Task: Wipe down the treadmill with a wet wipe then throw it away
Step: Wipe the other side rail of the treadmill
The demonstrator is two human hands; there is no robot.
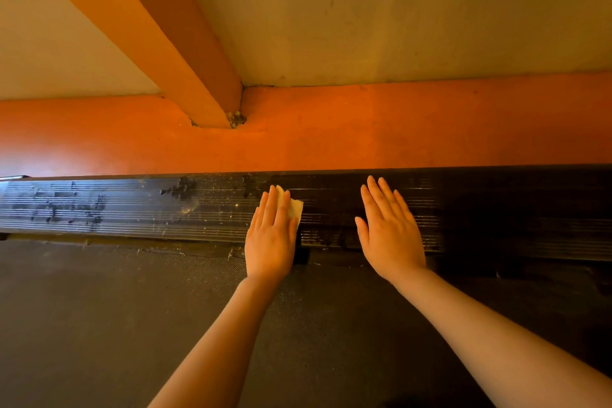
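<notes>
Now we see belt (pixel 132 325) nearest us, orange frame (pixel 397 129) beyond, ribbed black rail (pixel 132 209) between, dusty at left. Our right hand (pixel 390 235) flat on rail, fingers straight. Our left hand (pixel 271 238) presses wipe (pixel 294 209) onto rail, fingers straight.

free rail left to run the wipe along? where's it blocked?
Free: the ribbed side rail left of the left hand, dusty and bare up to the frame's left edge, bordered by the orange frame above and the belt below. Crowded: mid-rail, where the left hand presses the wipe and the right hand lies flat.
</notes>
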